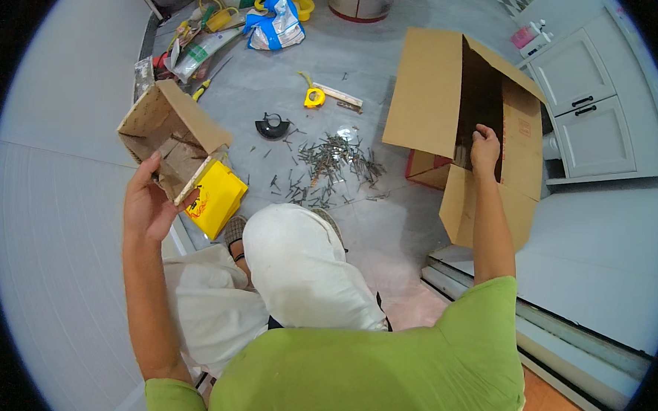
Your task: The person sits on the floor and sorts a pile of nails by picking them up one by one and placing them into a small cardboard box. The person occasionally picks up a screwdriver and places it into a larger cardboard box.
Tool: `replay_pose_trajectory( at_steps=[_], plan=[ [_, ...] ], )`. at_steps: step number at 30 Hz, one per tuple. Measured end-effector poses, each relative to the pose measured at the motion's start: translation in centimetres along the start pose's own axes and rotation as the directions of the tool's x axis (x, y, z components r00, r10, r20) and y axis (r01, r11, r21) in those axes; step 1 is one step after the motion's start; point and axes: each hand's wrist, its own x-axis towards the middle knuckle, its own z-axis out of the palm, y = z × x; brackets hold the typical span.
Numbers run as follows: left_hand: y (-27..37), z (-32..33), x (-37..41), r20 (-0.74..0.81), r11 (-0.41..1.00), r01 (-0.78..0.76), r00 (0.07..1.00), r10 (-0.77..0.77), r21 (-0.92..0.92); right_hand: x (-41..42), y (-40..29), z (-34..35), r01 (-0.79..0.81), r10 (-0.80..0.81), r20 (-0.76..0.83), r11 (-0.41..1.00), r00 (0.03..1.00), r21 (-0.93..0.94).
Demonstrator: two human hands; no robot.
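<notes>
On the left, my left hand (pixel 153 202) grips the lower edge of a small, worn cardboard box (pixel 186 117), tilted with its mouth towards me. Some brown scraps lie inside it. My right hand (pixel 485 149) is at the opening of a large cardboard carton (pixel 424 93), whose flaps stand spread. Its fingers are curled, and whether anything is between them is hidden. On the grey tiled floor before me lies a scattered pile of screws (pixel 337 158), with some clear plastic among them. A yellow packet (pixel 215 197) is just below the small box.
Beyond the screws are a black grinder guard (pixel 272 126), a yellow tape measure (pixel 314 97) and a white strip (pixel 337 93). A yellow-handled screwdriver (pixel 202 90), a blue-and-white bag (pixel 277 24) and a bucket (pixel 362 0) are further back. A white cabinet (pixel 596 113) stands right; a door track (pixel 524 313) runs beside me.
</notes>
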Motion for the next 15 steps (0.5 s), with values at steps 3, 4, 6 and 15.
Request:
replay_pose_trajectory(
  at_steps=[3,4,6,15],
  plan=[
    [-0.3,-0.1,0.3,-0.033,1.0,-0.01,0.999,0.01,-0.002,-3.3,-2.2,0.7,0.081,-0.08,-0.008,0.985,0.997,0.153],
    [-0.7,-0.3,0.5,-0.015,0.998,-0.055,0.998,0.055,0.012,-4.5,-3.2,1.0,0.116,-0.116,-0.011,0.974,0.993,0.192],
    [-0.5,0.3,0.1,-0.011,0.999,-0.045,0.999,0.045,0.001,-7.2,-5.2,1.1,0.244,-0.242,-0.035,0.947,0.97,0.209],
    [-0.3,0.0,-0.2,-0.027,0.997,-0.072,0.997,0.071,-0.027,-18.3,-7.3,4.2,0.586,-0.598,0.335,0.797,0.728,0.148]
  ],
)
